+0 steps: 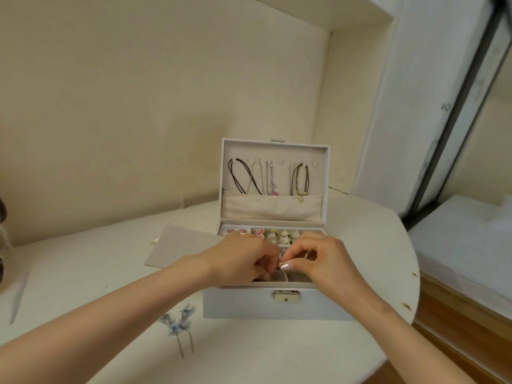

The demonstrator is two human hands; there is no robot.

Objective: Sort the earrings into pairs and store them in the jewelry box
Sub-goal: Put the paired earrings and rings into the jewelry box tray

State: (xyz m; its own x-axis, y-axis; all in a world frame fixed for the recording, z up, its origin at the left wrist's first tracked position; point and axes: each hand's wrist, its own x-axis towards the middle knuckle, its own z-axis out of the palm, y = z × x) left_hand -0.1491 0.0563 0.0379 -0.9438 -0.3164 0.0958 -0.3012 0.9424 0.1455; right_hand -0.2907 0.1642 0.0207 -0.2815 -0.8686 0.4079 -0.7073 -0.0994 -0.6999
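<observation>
Head view, open jewelry box (277,303) — rings (282,236) inside, both hands' fingers (286,266) pinching small earring (282,255).

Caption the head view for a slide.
Both hands, left and right, work over the open jewelry box.

One jewelry box (277,303) stands open, two hands over it: the left hand (243,259) and the right hand (324,259). Two blue tasselled earrings (177,322) lie on one table (83,273). One grey pad (182,245) lies beside the box; necklaces (268,176) in the lid are too tangled to count
</observation>
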